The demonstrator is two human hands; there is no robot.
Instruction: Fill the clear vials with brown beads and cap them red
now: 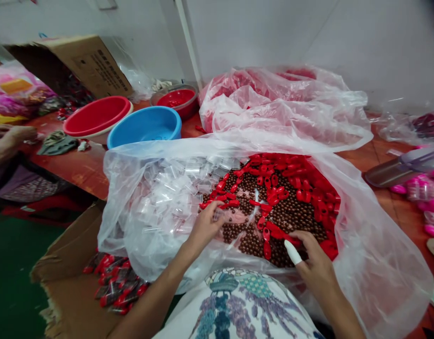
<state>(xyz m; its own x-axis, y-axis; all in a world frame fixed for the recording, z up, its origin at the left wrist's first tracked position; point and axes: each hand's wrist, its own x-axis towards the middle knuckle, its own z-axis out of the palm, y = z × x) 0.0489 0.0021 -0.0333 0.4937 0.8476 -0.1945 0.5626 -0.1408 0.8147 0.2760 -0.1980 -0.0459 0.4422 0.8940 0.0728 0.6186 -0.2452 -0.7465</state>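
Observation:
My left hand (205, 227) is over the middle of an open clear plastic bag (128, 165). Its fingers curl round a small clear plastic tube (217, 215), partly hidden. Similar clear tubes (171, 188) are heaped to its left. My right hand (312, 259), with a white cover on the thumb, pinches a red plastic piece (295, 241) at the right front of the pile. Small round brown balls (287, 212) lie between the hands, with red spoon-shaped pieces (266, 245) scattered over them. More red pieces (323, 202) are banked along the bag's right side.
Behind stand a blue basin (144, 125), a red basin (97, 115) and another plastic bag (284, 103) with red contents. A cardboard box (76, 301) at lower left holds filled red-capped tubes (118, 282). Another person's hand (12, 139) shows at left. A jug (400, 167) lies right.

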